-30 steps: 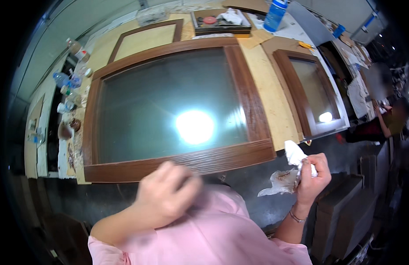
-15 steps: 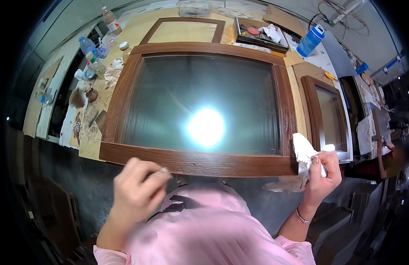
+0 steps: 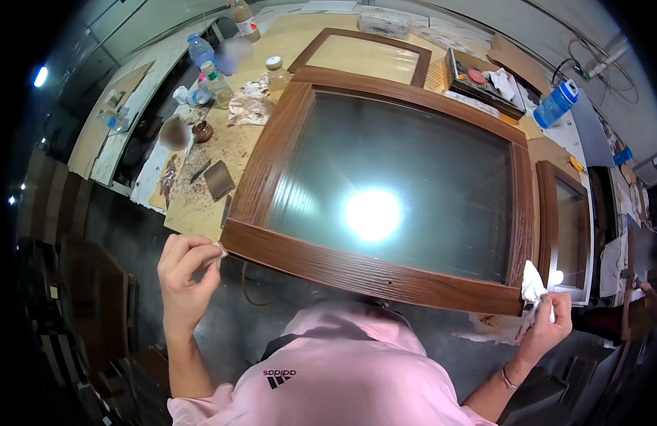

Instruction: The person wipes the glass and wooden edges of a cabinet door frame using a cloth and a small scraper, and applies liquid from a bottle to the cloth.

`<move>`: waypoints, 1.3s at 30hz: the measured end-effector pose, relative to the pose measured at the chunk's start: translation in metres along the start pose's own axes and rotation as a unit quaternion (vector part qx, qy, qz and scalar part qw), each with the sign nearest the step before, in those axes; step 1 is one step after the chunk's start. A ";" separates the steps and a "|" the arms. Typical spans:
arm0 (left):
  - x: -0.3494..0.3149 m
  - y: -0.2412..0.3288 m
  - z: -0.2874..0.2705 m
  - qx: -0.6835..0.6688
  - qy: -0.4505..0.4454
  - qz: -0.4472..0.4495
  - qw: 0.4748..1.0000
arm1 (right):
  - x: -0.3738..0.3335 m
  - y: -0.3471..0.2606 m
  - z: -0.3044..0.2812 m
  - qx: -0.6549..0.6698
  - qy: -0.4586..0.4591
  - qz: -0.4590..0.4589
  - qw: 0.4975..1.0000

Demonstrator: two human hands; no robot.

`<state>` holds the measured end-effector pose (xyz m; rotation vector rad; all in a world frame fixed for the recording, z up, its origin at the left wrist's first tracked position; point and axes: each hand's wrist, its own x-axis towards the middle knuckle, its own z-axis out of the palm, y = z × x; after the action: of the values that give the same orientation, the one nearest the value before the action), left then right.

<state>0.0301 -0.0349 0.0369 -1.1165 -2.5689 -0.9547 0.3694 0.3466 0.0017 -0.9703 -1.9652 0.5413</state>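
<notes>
A brown wooden frame [image 3: 377,279] with a glass pane [image 3: 414,156] lies on the workbench in front of me, a bright light reflected in the glass. My left hand [image 3: 190,273] is at the frame's near left corner, its thumb and fingers pinched on a small pale scrap [image 3: 216,254] whose kind does not show. At the near right corner, my right hand [image 3: 547,323] grips a crumpled white cloth or paper wipe [image 3: 533,284] against the frame's edge.
Behind lies another brown frame [image 3: 422,67]; a smaller glazed one [image 3: 546,220] is at right. Bottles [image 3: 218,89], a stained rag [image 3: 249,103], a small brown pot [image 3: 202,131] and a flat scraper-like piece [image 3: 220,180] are at left. A tool tray [image 3: 485,82] and blue bottle [image 3: 556,105] stand back right.
My left hand has moved left and forward to the frame's near left corner. My right hand stays at the right corner with the wipe. The view has swung, so the bench appears tilted and further right.
</notes>
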 end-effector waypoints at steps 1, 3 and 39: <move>0.001 0.001 0.002 0.006 0.008 0.005 1.000 | 0.000 0.000 0.001 -0.004 -0.001 0.002 1.000; 0.002 -0.003 0.001 0.001 0.011 -0.004 1.000 | -0.003 -0.003 0.004 -0.012 -0.004 0.005 1.000; 0.200 -0.055 0.109 -0.570 -0.359 0.036 0.738 | -0.110 -0.144 0.117 -0.331 0.039 -0.115 0.936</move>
<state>-0.1398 0.1231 0.0045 -2.1619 -2.1535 -2.6866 0.2461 0.1710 -0.0199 -1.1076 -2.1903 -0.3186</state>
